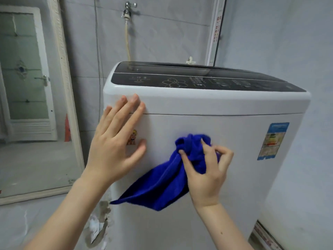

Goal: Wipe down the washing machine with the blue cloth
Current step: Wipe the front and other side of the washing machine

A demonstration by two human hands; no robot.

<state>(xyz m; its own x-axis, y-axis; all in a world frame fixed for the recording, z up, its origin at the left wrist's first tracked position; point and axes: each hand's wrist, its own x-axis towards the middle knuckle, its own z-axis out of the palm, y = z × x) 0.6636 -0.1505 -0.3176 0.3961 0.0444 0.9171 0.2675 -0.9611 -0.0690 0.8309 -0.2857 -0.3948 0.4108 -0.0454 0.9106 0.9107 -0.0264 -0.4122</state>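
A white top-loading washing machine (225, 134) with a dark control panel and lid fills the middle of the view. My right hand (207, 170) grips a bunched blue cloth (162, 186) and presses it against the machine's front panel, with a corner of the cloth hanging down to the left. My left hand (115, 141) lies flat with fingers spread on the upper left of the front panel, partly covering a small cartoon sticker (132, 138).
A tap (128, 8) with a hose hangs on the tiled wall behind the machine. A framed mirror (36, 105) leans against the wall on the left. An energy label (273, 140) is stuck on the panel's right side. Chipped plaster (98, 226) shows at the lower left.
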